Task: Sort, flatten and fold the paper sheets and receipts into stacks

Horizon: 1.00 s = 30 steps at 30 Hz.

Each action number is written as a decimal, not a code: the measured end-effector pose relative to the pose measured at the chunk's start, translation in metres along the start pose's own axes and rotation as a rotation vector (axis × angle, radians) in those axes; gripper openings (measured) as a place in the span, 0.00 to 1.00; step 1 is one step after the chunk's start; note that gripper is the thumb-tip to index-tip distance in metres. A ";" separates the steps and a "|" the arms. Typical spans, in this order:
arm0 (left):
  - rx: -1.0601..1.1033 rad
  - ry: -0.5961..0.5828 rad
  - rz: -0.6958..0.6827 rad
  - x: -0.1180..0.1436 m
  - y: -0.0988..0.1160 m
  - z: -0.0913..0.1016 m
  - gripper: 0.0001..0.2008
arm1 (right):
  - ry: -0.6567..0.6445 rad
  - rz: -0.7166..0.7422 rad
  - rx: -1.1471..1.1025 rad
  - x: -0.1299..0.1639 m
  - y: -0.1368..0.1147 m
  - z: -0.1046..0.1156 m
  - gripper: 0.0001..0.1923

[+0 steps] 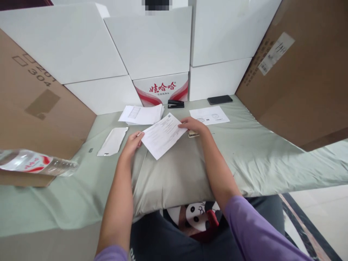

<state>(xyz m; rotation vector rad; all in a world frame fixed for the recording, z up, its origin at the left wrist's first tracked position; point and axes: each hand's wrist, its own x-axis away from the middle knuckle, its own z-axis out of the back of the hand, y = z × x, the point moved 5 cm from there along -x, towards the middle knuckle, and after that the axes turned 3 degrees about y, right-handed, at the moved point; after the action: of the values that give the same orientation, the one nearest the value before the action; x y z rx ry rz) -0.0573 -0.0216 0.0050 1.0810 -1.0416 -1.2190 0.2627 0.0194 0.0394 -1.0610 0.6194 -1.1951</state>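
A printed sheet of paper (163, 135) lies tilted on the pale green cloth (244, 152) in front of me. My left hand (132, 143) pinches its left corner, and my right hand (193, 125) pinches its right corner. Just under my right hand sits a small brownish object (193, 134), mostly hidden. Behind the sheet lies a stack of papers (141, 114). To the left rests a white envelope-like sleeve (112, 141).
A black stapler (175, 104) and a dark phone (219, 99) lie at the back, with a stamped sheet (209, 115) between them. White boxes (152, 43) and cardboard boxes (299, 72) wall in the surface. A plastic water bottle (35, 163) lies at left.
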 end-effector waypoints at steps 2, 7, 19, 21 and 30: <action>0.098 0.052 0.003 -0.002 -0.003 0.003 0.18 | -0.034 0.000 0.026 0.000 -0.002 -0.005 0.05; 0.205 0.025 0.000 -0.006 -0.010 -0.001 0.18 | 0.022 0.045 0.006 0.000 -0.011 -0.009 0.05; 0.139 -0.006 0.027 -0.009 -0.018 -0.011 0.17 | 0.889 -0.056 -0.430 0.022 0.039 0.090 0.06; 0.111 0.000 0.033 -0.009 -0.018 -0.012 0.18 | 1.175 -0.080 -0.520 0.043 0.055 0.120 0.05; -0.012 0.040 0.014 -0.009 -0.019 -0.015 0.17 | 1.502 0.166 0.070 0.113 0.062 0.167 0.18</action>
<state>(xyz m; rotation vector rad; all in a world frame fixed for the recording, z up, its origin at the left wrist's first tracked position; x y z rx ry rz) -0.0471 -0.0121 -0.0168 1.0827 -1.0088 -1.1862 0.4647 -0.0326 0.0675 0.1567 1.7228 -1.7180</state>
